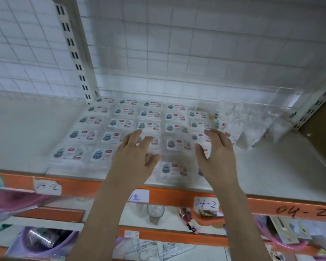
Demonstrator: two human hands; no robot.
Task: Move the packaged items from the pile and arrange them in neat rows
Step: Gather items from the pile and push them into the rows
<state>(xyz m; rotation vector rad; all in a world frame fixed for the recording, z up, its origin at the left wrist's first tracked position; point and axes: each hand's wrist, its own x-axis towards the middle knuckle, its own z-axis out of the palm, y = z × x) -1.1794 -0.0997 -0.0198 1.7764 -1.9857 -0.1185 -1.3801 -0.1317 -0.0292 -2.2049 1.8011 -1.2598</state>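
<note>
Several small white packaged items (120,123) with a blue figure and a red label lie in neat rows on the white shelf (271,176). A loose pile of clear plastic packets (252,121) sits to the right of the rows. My left hand (134,157) hovers over the third column with fingers spread and straight, holding nothing. My right hand (216,153) is above the fifth column, fingers also spread, with nothing in it. Both hands cover parts of the packets beneath them. I cannot tell whether the fingertips touch the packets.
A white wire grid (177,53) backs the shelf, with slotted uprights (73,53) at left and right. The shelf's orange front edge (177,196) carries paper labels. Lower shelves hold a purple bin (45,242) and small goods.
</note>
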